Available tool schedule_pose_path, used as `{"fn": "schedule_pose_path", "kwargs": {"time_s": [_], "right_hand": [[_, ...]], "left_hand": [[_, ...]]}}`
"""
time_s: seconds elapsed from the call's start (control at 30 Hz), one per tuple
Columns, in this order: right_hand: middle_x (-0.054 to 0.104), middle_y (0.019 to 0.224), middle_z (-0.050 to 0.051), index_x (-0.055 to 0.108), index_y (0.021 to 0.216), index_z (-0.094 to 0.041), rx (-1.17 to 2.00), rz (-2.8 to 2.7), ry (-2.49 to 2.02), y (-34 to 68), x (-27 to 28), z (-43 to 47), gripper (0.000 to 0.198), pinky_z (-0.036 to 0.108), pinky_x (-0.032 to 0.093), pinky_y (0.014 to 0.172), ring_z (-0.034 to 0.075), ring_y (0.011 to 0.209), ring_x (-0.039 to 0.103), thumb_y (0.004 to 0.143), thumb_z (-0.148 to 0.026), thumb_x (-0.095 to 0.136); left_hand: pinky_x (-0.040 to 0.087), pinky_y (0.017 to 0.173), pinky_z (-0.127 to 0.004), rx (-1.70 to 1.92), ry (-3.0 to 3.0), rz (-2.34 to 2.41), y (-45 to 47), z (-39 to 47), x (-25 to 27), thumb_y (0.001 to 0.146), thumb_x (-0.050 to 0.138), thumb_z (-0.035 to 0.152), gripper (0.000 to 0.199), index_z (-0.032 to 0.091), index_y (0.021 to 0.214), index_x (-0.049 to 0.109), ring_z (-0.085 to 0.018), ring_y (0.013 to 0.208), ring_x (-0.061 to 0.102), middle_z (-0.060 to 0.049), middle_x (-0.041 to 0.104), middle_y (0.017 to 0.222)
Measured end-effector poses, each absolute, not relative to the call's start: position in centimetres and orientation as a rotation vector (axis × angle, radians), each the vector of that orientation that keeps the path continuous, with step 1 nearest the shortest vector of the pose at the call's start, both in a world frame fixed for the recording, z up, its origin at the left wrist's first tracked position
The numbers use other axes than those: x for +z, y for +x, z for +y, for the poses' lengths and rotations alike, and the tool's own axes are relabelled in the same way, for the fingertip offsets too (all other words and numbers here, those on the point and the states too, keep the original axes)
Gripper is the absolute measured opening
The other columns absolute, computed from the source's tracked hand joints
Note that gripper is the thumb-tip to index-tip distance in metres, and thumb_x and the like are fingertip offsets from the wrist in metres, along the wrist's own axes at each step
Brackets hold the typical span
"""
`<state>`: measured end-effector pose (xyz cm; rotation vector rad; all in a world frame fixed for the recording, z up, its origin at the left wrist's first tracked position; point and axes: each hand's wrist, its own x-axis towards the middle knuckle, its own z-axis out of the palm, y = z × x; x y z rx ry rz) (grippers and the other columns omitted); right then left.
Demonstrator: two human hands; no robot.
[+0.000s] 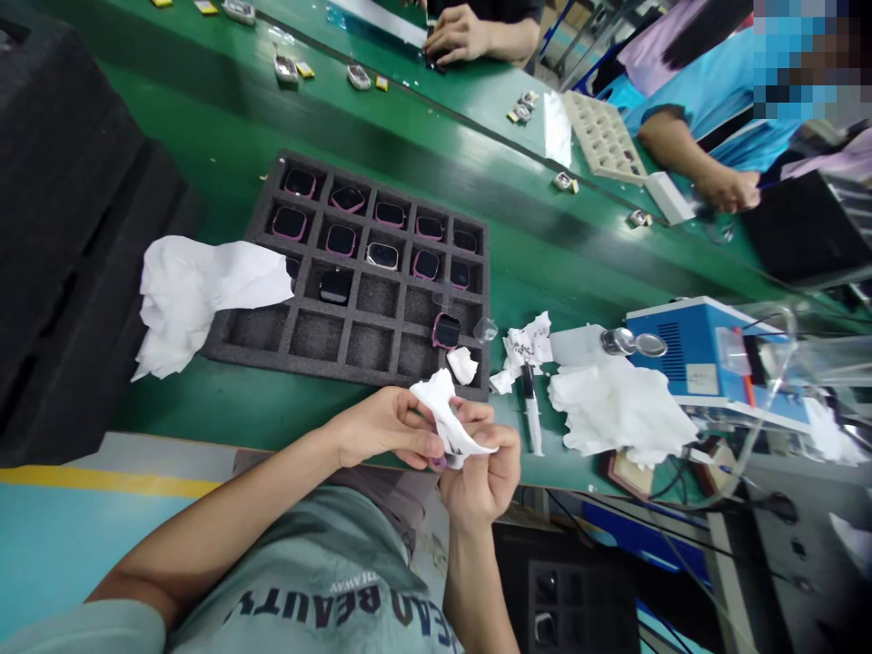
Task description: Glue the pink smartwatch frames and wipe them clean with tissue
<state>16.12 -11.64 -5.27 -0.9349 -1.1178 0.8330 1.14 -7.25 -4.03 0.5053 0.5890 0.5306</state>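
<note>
A white wipe (441, 409) is bunched between my two hands, just in front of the foam tray's near edge. My left hand (381, 429) is closed on a small purple-edged watch case (440, 463), mostly hidden under the wipe and fingers. With thumb and fingers pinched, my right hand (485, 468) grips the wipe's right end against that piece. Beyond them lies the dark foam tray (317, 361), whose compartments hold several square watches, mostly pink-rimmed. One pink-rimmed watch (447, 331) sits tilted near a crumpled scrap of wipe (462, 365) at the tray's right side.
White cloth (204, 282) overlaps the tray's left end, beside stacked black foam (61, 227). To the right are a syringe (531, 409), more wipes (617, 409), a round metal tin (618, 341) and a blue device (708, 350). Co-workers' hands (458, 36) work across the green conveyor (409, 118).
</note>
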Motion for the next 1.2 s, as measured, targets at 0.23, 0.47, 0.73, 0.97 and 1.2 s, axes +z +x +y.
{"fn": "schedule_pose_path", "kwargs": {"time_s": [0.23,0.47,0.73,0.97,1.2], "right_hand": [[0.055,0.061,-0.003,0.055,0.088,-0.028,0.766,-1.280,-0.942,16.8,-5.0,-11.5,0.015,0.056,0.045,0.098,0.023,0.086,0.059,0.100,-0.036,0.057],[0.057,0.060,-0.003,0.058,0.085,-0.027,0.795,-1.298,-0.963,18.1,-4.8,-12.6,0.016,0.056,0.045,0.100,0.023,0.084,0.058,0.099,-0.035,0.059],[0.069,0.087,-0.001,0.065,0.096,-0.025,0.950,-0.497,-1.160,21.1,-3.1,-12.8,0.019,0.028,0.052,0.068,0.015,0.074,0.064,0.090,-0.040,0.073],[0.071,0.089,0.002,0.063,0.095,-0.022,0.939,-0.436,-1.182,20.0,-2.2,-11.5,0.028,0.027,0.054,0.067,0.015,0.076,0.066,0.086,-0.045,0.077],[0.064,0.082,-0.001,0.059,0.096,-0.022,0.837,-0.465,-1.131,18.3,-1.7,-10.6,0.027,0.024,0.051,0.061,0.013,0.069,0.060,0.091,-0.046,0.070]], "left_hand": [[0.059,0.058,-0.017,0.552,0.455,0.572,1.1,-7.5,-4.3,0.051,0.101,0.037,0.054,0.012,0.093,0.080,-0.015,0.066,0.076,-0.006,0.080,0.080],[0.060,0.059,-0.016,0.570,0.385,0.579,1.3,-7.1,-3.9,0.055,0.100,0.028,0.047,0.011,0.092,0.078,-0.014,0.065,0.076,-0.005,0.079,0.078],[0.062,0.063,-0.019,0.568,0.397,0.516,0.7,-6.6,-3.6,0.063,0.097,0.039,0.056,0.012,0.105,0.072,-0.023,0.079,0.081,-0.015,0.082,0.101],[0.061,0.073,-0.021,0.719,0.529,0.485,1.1,-6.4,-3.0,0.057,0.099,0.018,0.061,0.021,0.113,0.075,-0.020,0.088,0.080,-0.010,0.076,0.127],[0.061,0.083,-0.025,0.785,0.616,0.512,1.6,-6.4,-2.8,0.053,0.100,0.015,0.062,0.026,0.109,0.078,-0.020,0.092,0.079,-0.006,0.080,0.119]]}}
